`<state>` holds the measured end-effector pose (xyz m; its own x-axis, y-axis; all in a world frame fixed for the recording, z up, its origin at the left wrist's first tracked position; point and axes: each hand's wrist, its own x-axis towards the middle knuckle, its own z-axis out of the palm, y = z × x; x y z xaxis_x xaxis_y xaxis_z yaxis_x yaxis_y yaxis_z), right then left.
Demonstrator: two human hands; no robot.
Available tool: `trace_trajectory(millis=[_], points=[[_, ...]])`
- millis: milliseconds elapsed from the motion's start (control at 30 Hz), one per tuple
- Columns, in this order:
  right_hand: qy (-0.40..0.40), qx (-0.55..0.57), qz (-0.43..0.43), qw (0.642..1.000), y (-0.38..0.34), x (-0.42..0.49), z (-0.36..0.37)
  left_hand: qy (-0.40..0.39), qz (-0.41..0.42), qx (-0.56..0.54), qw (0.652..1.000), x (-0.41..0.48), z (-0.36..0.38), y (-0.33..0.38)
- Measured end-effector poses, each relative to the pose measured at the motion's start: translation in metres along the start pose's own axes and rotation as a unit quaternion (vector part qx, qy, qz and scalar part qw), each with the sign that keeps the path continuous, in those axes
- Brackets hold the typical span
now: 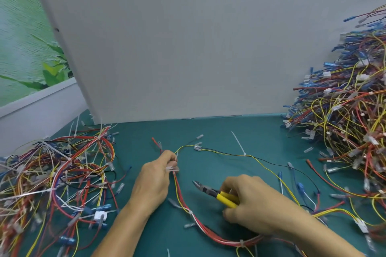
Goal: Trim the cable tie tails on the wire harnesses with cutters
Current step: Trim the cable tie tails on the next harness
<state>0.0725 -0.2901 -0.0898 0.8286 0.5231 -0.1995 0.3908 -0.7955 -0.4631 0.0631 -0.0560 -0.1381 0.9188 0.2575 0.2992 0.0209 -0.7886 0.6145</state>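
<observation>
One wire harness (pixel 183 198) of red, yellow and white wires lies across the teal mat in front of me. My left hand (pixel 155 179) pinches it near a white cable tie (pixel 172 169) whose short tail sticks out by my fingertips. My right hand (pixel 248 202) grips the yellow-handled cutters (pixel 217 193); their dark jaws point left toward the harness, a short gap away from it. Another cable tie (pixel 240 147) with a long tail sits on the harness's yellow and black branch farther back. More ties bind the bundle near my right wrist.
A heap of harnesses (pixel 62 181) with long white tie tails lies at the left. A taller heap of harnesses (pixel 346 115) rises at the right against a grey partition (pixel 188 48). Loose clear terminals and cut scraps dot the teal mat (pixel 208 131).
</observation>
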Motion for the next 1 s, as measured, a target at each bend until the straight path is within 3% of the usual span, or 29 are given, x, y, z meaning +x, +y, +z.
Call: trace_trajectory(millis=[300,1000], points=[[0.073,-0.125,0.001,0.990,-0.028,0.025,0.010,-0.036,-0.046,-0.061,0.996,0.003,-0.006,0.000],[0.095,-0.172,-0.040,0.980,-0.063,0.039,0.026,-0.030,-0.049,-0.039,0.998,0.006,-0.009,-0.002]])
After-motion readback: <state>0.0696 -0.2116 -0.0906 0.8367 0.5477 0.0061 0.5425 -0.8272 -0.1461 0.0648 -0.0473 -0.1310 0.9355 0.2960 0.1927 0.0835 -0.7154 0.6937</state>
